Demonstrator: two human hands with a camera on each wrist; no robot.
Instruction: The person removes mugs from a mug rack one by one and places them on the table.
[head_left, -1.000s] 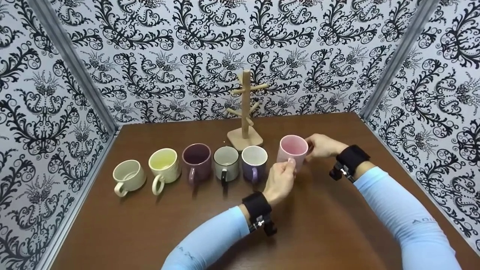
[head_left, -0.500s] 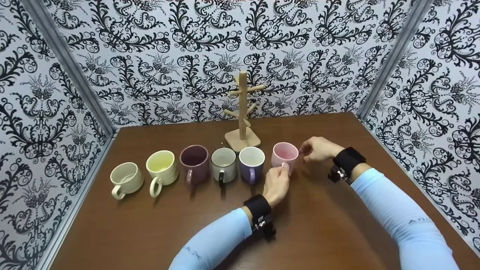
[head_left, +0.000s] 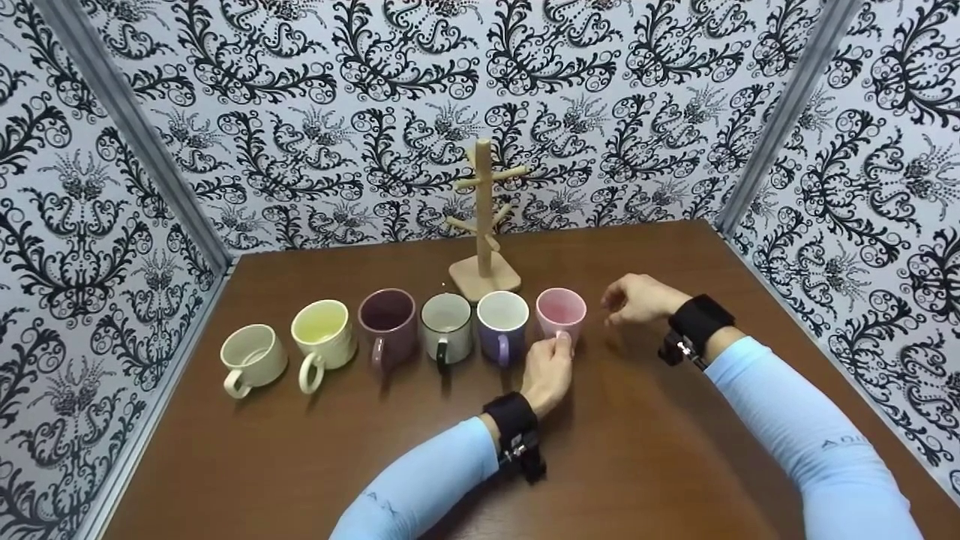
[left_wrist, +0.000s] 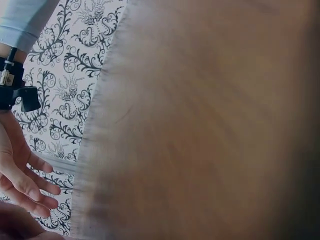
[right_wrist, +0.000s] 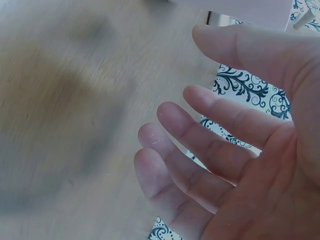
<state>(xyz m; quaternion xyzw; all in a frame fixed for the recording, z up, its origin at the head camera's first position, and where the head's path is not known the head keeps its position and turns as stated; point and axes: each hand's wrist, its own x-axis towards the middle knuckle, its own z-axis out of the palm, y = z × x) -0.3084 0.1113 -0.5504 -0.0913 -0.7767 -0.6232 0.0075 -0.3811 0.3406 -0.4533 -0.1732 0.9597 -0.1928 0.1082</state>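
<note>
My left hand point(head_left: 548, 373) pinches the handle of a pink mug point(head_left: 561, 310) at the right end of a row of mugs. The mug stands upright, with its handle toward me and partly covered by the thumb and fingers. To the right of it, apart from the mug, my right hand point(head_left: 637, 300) hovers over the table. Its fingers point(right_wrist: 220, 155) are loosely bent with nothing between them, as the right wrist view shows. A purple mug point(head_left: 503, 321), white inside, stands just left of the pink one.
Farther left along the row stand a grey mug with a black handle point(head_left: 448, 330), a plum mug point(head_left: 388, 322), a pale yellow mug point(head_left: 324, 334) and a cream mug point(head_left: 254, 355). Behind them rises a wooden mug tree point(head_left: 484, 217) on the brown table point(head_left: 645, 442). Patterned walls surround the table.
The pink mug has moved left and toward me, closer to the purple mug, with my left hand on its handle. My right hand has come off the mug's side.
</note>
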